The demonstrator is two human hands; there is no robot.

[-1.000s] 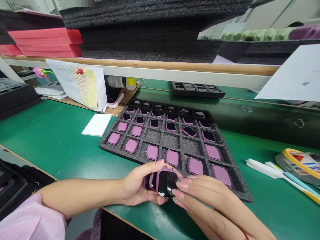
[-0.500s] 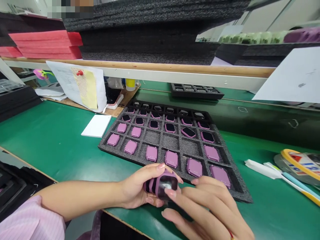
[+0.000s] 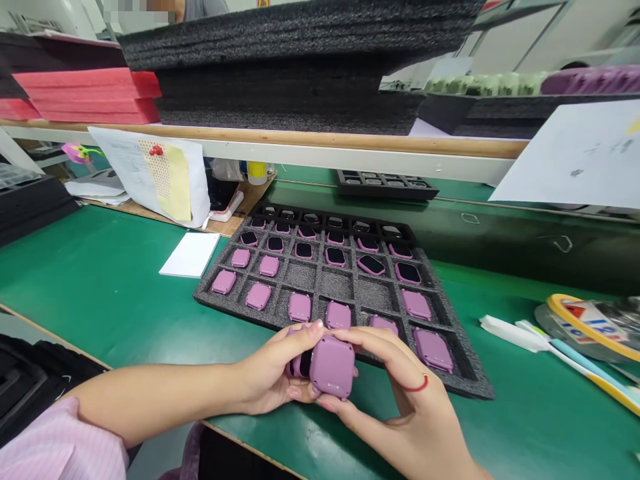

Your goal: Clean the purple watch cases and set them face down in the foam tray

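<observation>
Bench (image 3: 115,303): green, running beneath both hands
Foam tray (image 3: 301,277): black, just beyond the hands, purple watches (image 3: 416,304) lying inside
Left hand (image 3: 270,373): fingers curled around stacked watches (image 3: 302,365), thumb along the top
Right hand (image 3: 417,413): partly closed, thumb and fingers pinching the front watch (image 3: 333,368) by opposite edges
Front watch: purple, between both hands, back showing

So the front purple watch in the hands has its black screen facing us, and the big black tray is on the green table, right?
Not quite: the front purple watch has its purple back facing us, not a black screen. The head view shows that. And yes, the big black tray is on the green table.
</observation>
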